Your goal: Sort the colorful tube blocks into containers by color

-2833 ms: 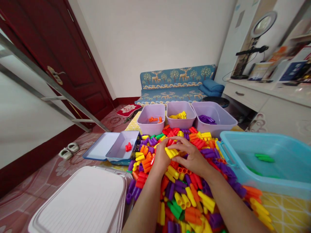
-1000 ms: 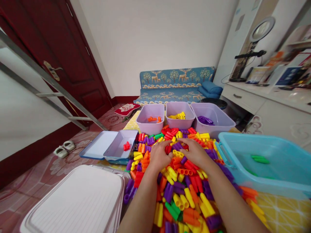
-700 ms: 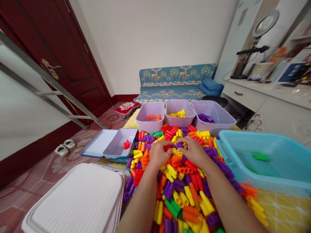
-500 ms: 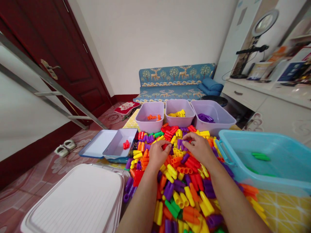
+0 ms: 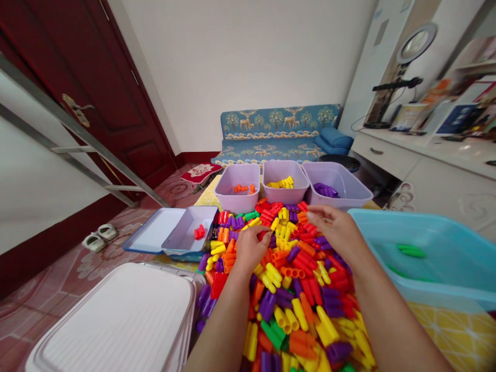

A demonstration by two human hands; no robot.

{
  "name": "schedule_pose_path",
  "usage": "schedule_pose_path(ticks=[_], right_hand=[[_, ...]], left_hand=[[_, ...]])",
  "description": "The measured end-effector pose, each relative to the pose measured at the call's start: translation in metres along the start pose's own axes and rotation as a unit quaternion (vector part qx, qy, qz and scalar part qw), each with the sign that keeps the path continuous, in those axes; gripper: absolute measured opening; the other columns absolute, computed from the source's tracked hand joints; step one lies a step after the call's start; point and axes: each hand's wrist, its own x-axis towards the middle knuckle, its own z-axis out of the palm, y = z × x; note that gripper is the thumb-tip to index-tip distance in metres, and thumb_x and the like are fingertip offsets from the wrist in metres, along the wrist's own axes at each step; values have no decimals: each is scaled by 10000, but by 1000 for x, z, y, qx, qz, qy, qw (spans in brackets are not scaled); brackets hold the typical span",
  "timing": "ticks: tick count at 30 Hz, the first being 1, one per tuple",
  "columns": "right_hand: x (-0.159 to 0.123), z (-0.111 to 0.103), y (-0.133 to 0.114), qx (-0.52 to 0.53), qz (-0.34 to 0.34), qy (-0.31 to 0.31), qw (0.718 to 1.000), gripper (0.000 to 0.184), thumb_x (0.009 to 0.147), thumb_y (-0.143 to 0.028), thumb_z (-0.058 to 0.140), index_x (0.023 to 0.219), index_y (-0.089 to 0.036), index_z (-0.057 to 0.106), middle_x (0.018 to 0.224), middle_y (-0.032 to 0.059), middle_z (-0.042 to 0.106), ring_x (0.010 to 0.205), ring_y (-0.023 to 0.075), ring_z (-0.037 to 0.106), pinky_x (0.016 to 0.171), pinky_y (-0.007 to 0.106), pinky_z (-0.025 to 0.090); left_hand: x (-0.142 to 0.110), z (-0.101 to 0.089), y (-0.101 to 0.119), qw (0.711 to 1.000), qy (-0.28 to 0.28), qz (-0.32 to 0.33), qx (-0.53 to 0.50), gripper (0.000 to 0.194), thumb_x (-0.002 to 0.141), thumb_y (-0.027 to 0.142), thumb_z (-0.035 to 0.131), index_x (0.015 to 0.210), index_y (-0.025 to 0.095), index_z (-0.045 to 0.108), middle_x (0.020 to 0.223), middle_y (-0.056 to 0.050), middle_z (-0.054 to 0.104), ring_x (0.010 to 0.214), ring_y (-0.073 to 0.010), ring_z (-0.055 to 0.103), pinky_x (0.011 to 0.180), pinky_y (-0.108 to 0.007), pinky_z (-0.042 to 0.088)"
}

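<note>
In the head view, the only one, the right hand [image 5: 334,227] has swung out to the side: half a second ago its fingertips were at a purple piece in the middle of the heap [image 5: 304,263], and now it hangs over the heap's right side, by the near corner of the blue tub [image 5: 459,250]. The purple piece no longer shows at that spot, where a cluster of yellow pieces [image 5: 284,231] lies in plain sight. The right hand's fingers are bent inward, but I cannot tell whether they hold anything, as the inside of the hand is hidden. The left hand [image 5: 250,247] stays where it was, low over the heap, thumb and forefinger curved with a narrow gap and nothing seen between them. For the work in hand, this seems to mean that the two hands are no longer busy at one spot, and that the middle of the heap is easier to get at. The loose pieces lie mixed by colour beneath and between the arms. The containers look unchanged: orange pieces [image 5: 242,188] in the left lilac tub [image 5: 236,203], yellow in the middle one [image 5: 285,196], purple in the right one [image 5: 351,187], green in the blue tub, and red in the open box [image 5: 183,235] on the left
</note>
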Motion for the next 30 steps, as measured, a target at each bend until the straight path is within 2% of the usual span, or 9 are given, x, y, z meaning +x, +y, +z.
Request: schedule_pose_path(ticks=[1,3,5,7,12,17,21,26,30], right_hand=[[-4,-2,2,-108,-7,-55,993,288,759,-453,638,894,-208,707,873,77,743,814,248,697,742,364,526],[-11,-6,3,-281,-14,-147,948,312,759,-513,626,779,-217,722,792,77,739,766,263,689,689,353,497],[-16,-5,1,-375,-13,-195,906,384,750,-582,610,787,-219,731,812,90,741,783,295,688,665,361,479],[-19,1,-1,-396,-14,-213,893,455,750,-614,594,930,-221,735,912,104,745,852,329,687,700,390,482],[-23,31,3,-241,-42,-255,935,582,771,-546,621,1263,-236,607,1222,108,667,1101,329,624,924,449,457],[-24,64,12,-7,-69,-210,975,455,738,-239,646,1192,-241,610,1239,52,646,1145,234,592,1013,401,423],[-22,74,10,145,-23,-157,977,492,728,-240,652,1210,-234,549,1231,63,631,1103,207,611,959,377,476],[-21,72,7,174,-43,-147,973,363,762,-274,646,1116,-220,589,1173,68,661,1089,208,624,983,386,461],[-20,70,10,112,-64,-132,983,353,766,-264,644,1114,-216,610,1141,63,673,1037,214,639,944,387,482]], left_hand=[[0,0,1,1000,-1,0,1,227,836,286,568,974,240,742,944,-13,759,855,-192,679,739,-277,469],[-1,-1,2,1000,-4,1,3,225,833,309,574,961,238,746,927,-14,759,841,-191,678,731,-273,467],[-2,-2,5,1000,-9,7,9,226,829,330,581,950,237,748,907,-16,758,821,-190,675,719,-269,463],[-2,-4,7,1000,-11,10,20,228,827,330,581,953,239,748,905,-19,757,818,-189,672,720,-266,457],[-3,-7,11,1000,-17,9,17,296,892,324,476,900,224,754,828,-32,749,785,-189,665,702,-259,442],[-4,-10,9,995,13,-3,-97,410,952,342,351,1008,212,735,931,-44,744,916,-211,662,825,-293,456],[-5,-9,6,970,40,8,-240,389,954,376,383,1103,199,695,1084,-44,713,1037,-208,630,927,-308,448],[-2,-1,2,948,44,-5,-317,294,847,361,600,1047,170,701,993,-63,730,895,-204,663,816,-297,504],[-2,2,2,946,39,16,-323,208,842,297,599,946,165,722,897,-54,737,841,-189,668,784,-289,512]])
